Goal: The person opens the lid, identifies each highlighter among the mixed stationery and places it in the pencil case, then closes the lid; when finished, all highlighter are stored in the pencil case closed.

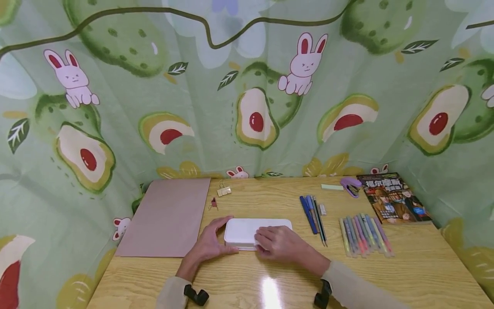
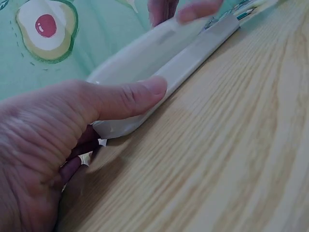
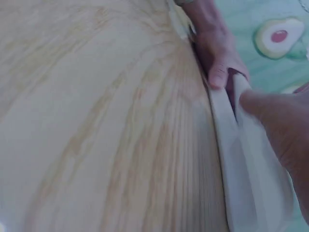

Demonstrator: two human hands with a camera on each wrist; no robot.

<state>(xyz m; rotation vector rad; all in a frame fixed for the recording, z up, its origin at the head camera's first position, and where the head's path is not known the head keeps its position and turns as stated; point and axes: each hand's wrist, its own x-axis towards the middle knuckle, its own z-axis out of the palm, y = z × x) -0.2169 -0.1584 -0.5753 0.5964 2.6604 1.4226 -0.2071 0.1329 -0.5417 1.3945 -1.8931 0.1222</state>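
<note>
A white oblong case (image 1: 251, 229) lies flat on the wooden table (image 1: 247, 279), near the front middle. My left hand (image 1: 210, 244) grips its left end, the thumb lying along the front edge (image 2: 145, 92) and the fingers round the far side. My right hand (image 1: 279, 243) rests over the case's right front part with its fingers curled on the edge. In the right wrist view the right thumb (image 3: 270, 111) presses at the seam of the case (image 3: 251, 169), and the left hand (image 3: 217, 53) shows beyond it. The lid looks closed or barely parted.
A brown pad (image 1: 167, 216) lies left of the case, with binder clips (image 1: 224, 191) behind it. To the right lie pens (image 1: 312, 213), an eraser (image 1: 322, 209), several highlighters (image 1: 364, 235), a purple stapler (image 1: 350, 186) and a book (image 1: 395, 198). Printed green cloth (image 1: 247, 86) surrounds the table.
</note>
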